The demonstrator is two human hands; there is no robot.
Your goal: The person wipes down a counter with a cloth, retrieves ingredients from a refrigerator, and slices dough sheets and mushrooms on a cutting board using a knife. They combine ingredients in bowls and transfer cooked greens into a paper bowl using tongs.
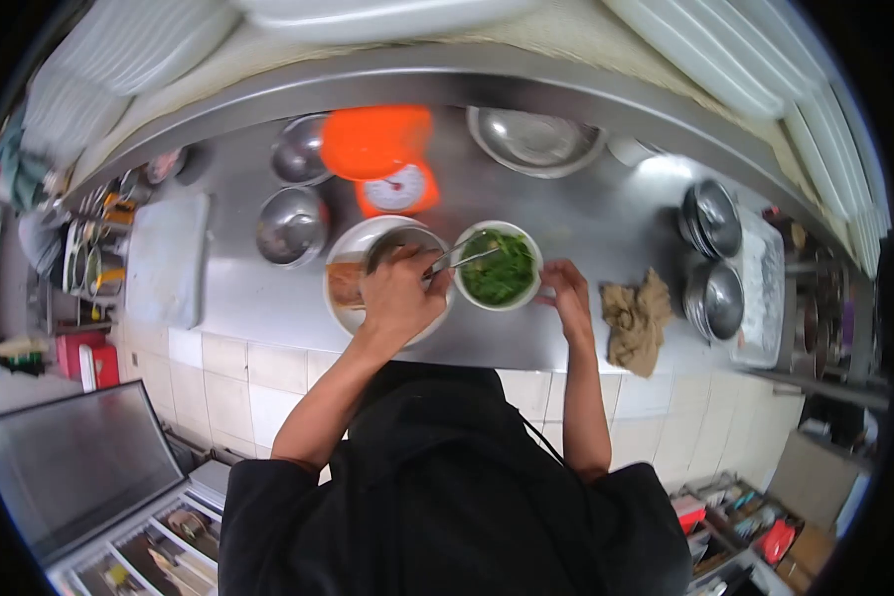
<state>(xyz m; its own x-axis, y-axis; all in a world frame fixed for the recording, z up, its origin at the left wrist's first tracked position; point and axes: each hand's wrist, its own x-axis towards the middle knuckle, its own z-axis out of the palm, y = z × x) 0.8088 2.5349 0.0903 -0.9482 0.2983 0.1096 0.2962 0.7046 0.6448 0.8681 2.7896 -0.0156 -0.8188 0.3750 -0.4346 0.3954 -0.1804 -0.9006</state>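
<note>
My left hand (403,296) is closed round metal tongs (450,260), whose tips reach into a white bowl (464,294) of chopped green leaves (507,270). On the bowl's right rim rests my right hand (564,291), its fingers bent against the edge. Under my left hand and wrist lies a white plate (366,230) with a brownish-orange food piece (345,284) at its left. A metal bowl (407,236) sits on that plate, partly hidden by my left hand.
An orange scale (395,189) stands behind the plate, beside metal bowls (292,226). At left lies a white cutting board (167,260). A brown cloth (636,320), stacked metal bowls (713,300) and a white tray (763,350) are at right. A large metal bowl (536,139) sits at the back.
</note>
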